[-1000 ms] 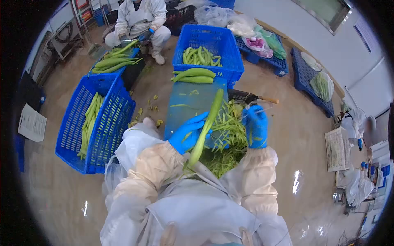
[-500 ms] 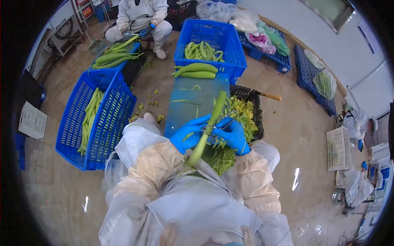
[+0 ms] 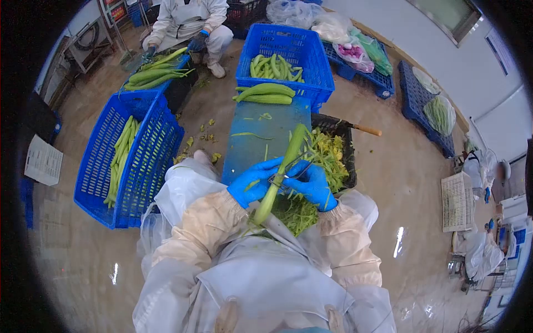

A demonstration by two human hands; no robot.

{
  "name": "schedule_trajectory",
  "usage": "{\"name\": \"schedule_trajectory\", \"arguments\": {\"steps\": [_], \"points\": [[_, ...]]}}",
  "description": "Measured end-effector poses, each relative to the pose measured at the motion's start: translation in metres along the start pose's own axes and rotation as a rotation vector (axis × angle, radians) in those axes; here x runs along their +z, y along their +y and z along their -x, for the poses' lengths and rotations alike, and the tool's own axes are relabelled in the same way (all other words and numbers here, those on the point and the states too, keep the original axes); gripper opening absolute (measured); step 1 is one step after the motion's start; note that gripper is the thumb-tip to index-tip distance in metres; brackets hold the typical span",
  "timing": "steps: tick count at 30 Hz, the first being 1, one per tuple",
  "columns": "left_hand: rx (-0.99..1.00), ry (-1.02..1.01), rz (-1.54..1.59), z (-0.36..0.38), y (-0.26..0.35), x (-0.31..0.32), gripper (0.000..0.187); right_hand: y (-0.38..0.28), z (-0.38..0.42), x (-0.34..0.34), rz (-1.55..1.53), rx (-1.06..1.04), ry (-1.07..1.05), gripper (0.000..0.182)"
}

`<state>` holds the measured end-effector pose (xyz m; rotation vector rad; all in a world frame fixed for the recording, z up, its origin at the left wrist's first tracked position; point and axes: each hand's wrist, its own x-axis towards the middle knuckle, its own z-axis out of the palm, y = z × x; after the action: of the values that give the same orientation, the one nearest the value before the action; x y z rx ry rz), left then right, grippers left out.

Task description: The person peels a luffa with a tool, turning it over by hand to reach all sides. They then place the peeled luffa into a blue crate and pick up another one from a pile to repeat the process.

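Observation:
A long green gourd (image 3: 292, 145), which looks like a luffa, slants up from my lap, paler along its lower part. My left hand (image 3: 253, 182) is closed around its middle, with a bit of green peel stuck to the glove. In my right hand (image 3: 312, 184) is a thin metal peeler (image 3: 283, 178) lying across the gourd; the fingers partly hide it. Both hands wear blue gloves. Below them green peel shavings (image 3: 297, 215) are heaped. Ahead is a blue board (image 3: 252, 119) with scraps and two gourds (image 3: 267, 99) at its far end.
A black crate (image 3: 350, 162) holds yellow-green trimmings, with a wooden handle (image 3: 366, 130) jutting from its rim. Blue crates with gourds stand ahead (image 3: 322, 86) and at left (image 3: 91, 191). A co-worker (image 3: 191, 28) sits beyond a gourd-covered blue surface. Pallets (image 3: 422, 119) with bagged produce line the wall.
My right hand and the peeler have shifted slightly down along the gourd. The co-worker's hands have moved apart, one now lower at the left of the gourd pile.

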<state>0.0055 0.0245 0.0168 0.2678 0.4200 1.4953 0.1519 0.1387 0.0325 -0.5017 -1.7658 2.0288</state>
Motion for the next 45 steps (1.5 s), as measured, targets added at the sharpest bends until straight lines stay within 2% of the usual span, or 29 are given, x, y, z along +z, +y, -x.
{"name": "schedule_trajectory", "arguments": {"steps": [6, 9, 12, 16, 18, 19, 21, 24, 30, 34, 37, 39, 41, 45], "points": [[-0.053, -0.018, -0.019, 0.002, 0.0, -0.007, 0.049, -0.012, -0.008, -0.014, 0.227, -0.11, 0.106, 0.018], [-0.017, -0.045, 0.017, 0.003, -0.002, 0.003, 0.047, -0.016, 0.0, -0.002, 0.054, -0.007, 0.016, 0.018], [-0.028, -0.062, 0.057, 0.002, -0.002, 0.0, 0.048, -0.003, 0.0, 0.001, 0.086, -0.09, -0.012, 0.018], [-0.015, -0.025, -0.022, 0.005, -0.006, -0.003, 0.05, -0.013, -0.003, -0.005, 0.128, -0.018, 0.047, 0.018], [-0.053, 0.025, -0.064, 0.006, -0.005, -0.002, 0.05, -0.014, -0.009, -0.011, 0.148, -0.16, 0.11, 0.018], [-0.052, 0.025, -0.065, 0.006, -0.005, 0.0, 0.05, -0.012, -0.007, -0.01, 0.148, -0.16, 0.109, 0.018], [-0.005, -0.068, 0.024, 0.006, -0.004, 0.003, 0.045, -0.008, 0.0, -0.003, 0.043, 0.011, -0.02, 0.019], [-0.001, -0.014, 0.026, 0.005, -0.001, 0.004, 0.046, -0.001, 0.003, 0.005, 0.039, -0.085, -0.014, 0.019], [-0.021, -0.003, -0.008, 0.009, -0.004, -0.006, 0.049, -0.019, -0.002, -0.007, 0.246, -0.083, 0.059, 0.018], [0.024, -0.003, 0.021, 0.007, -0.006, -0.003, 0.047, -0.005, 0.004, 0.005, 0.122, -0.051, -0.034, 0.017], [-0.011, -0.013, 0.036, 0.009, -0.006, -0.004, 0.046, -0.009, 0.0, 0.001, 0.106, -0.08, 0.028, 0.016], [-0.093, 0.043, -0.109, 0.012, -0.005, -0.004, 0.044, -0.018, -0.007, -0.01, 0.267, -0.05, 0.109, 0.015], [-0.089, 0.051, -0.068, 0.015, -0.004, 0.003, 0.043, -0.013, -0.012, -0.014, 0.233, -0.112, 0.107, 0.015], [-0.007, -0.016, 0.012, 0.013, -0.006, 0.003, 0.043, -0.016, -0.003, 0.005, 0.093, -0.039, 0.005, 0.015]]}}
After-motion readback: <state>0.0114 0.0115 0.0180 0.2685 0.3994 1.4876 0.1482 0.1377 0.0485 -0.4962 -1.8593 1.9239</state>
